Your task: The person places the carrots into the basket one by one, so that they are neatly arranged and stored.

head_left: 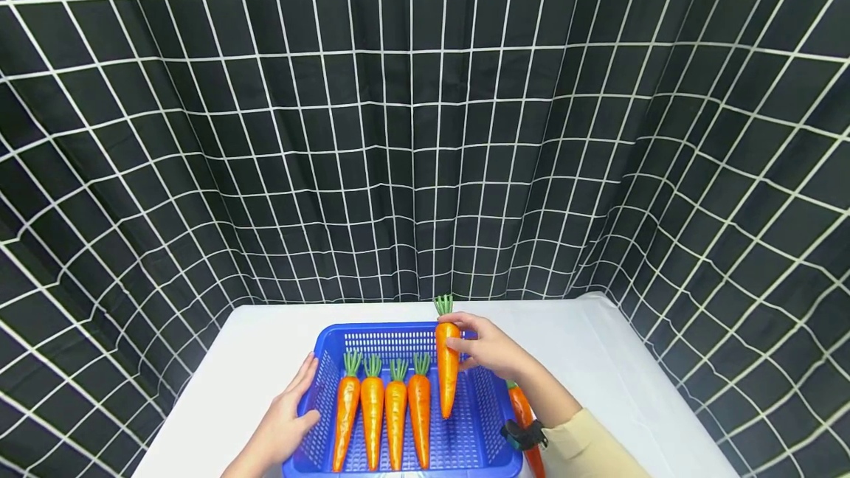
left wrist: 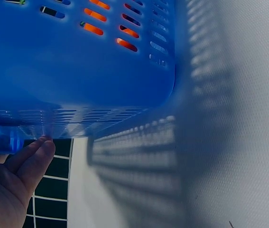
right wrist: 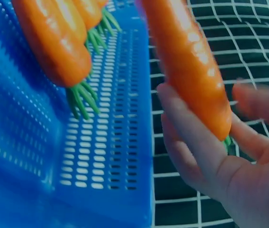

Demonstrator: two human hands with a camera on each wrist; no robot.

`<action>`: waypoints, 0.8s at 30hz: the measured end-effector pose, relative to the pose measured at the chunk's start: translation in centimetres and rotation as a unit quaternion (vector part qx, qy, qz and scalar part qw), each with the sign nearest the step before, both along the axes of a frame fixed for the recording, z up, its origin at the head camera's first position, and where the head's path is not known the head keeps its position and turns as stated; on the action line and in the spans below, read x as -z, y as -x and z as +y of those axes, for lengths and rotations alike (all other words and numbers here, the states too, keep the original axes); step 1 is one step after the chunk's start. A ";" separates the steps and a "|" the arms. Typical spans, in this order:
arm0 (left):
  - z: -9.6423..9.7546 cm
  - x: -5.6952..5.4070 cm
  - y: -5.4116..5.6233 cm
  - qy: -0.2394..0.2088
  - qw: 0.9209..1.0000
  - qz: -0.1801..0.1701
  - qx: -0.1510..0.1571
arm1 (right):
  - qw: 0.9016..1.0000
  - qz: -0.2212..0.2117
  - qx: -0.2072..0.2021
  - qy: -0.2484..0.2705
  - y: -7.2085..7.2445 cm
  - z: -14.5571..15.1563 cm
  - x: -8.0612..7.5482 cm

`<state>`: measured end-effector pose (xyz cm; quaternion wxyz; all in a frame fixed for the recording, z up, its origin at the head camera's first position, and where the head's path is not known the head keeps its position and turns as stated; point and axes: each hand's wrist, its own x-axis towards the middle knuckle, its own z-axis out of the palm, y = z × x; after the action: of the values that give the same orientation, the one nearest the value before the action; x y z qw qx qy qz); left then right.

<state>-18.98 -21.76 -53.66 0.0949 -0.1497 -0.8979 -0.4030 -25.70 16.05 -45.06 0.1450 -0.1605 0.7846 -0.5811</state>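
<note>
My right hand [head_left: 488,345] holds an orange carrot [head_left: 448,371] with a green top, thumb and fingers around its upper part. This carrot hangs over the right part of a blue plastic basket [head_left: 398,327], tip downward. In the right wrist view, the same carrot [right wrist: 191,66] lies between the fingers and thumb of the right hand [right wrist: 248,175]. My left hand [head_left: 285,411] rests against the basket's left side with its fingers extended; the left wrist view shows its fingertips at the basket wall [left wrist: 77,76]. Several carrots [head_left: 396,419] lie side by side inside, green tops away from me.
Another carrot [head_left: 521,408] lies outside the basket on the right, partly covered by the right wrist with its black strap [head_left: 524,435]. Everything stands on a white table [head_left: 598,360]. A black curtain with a white grid [head_left: 412,131] surrounds the table's back and sides.
</note>
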 end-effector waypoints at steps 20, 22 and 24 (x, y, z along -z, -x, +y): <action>0.0 0.1 -0.1 -0.001 1.000 0.019 0.003 | 0.990 -0.095 -0.033 -0.099 -0.7 -2.3 2.7; 0.0 0.0 -0.1 -0.007 1.000 0.019 0.006 | 0.988 -0.105 -0.037 -0.109 -0.7 -2.4 3.1; 0.1 0.0 -0.1 -0.009 1.000 0.017 0.008 | 0.985 -0.117 -0.039 -0.119 -0.8 -2.6 3.4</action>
<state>-18.88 -21.70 -53.68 0.1084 -0.1634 -0.8912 -0.4090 -24.89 13.46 -48.44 0.2765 -0.1032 0.8190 -0.4921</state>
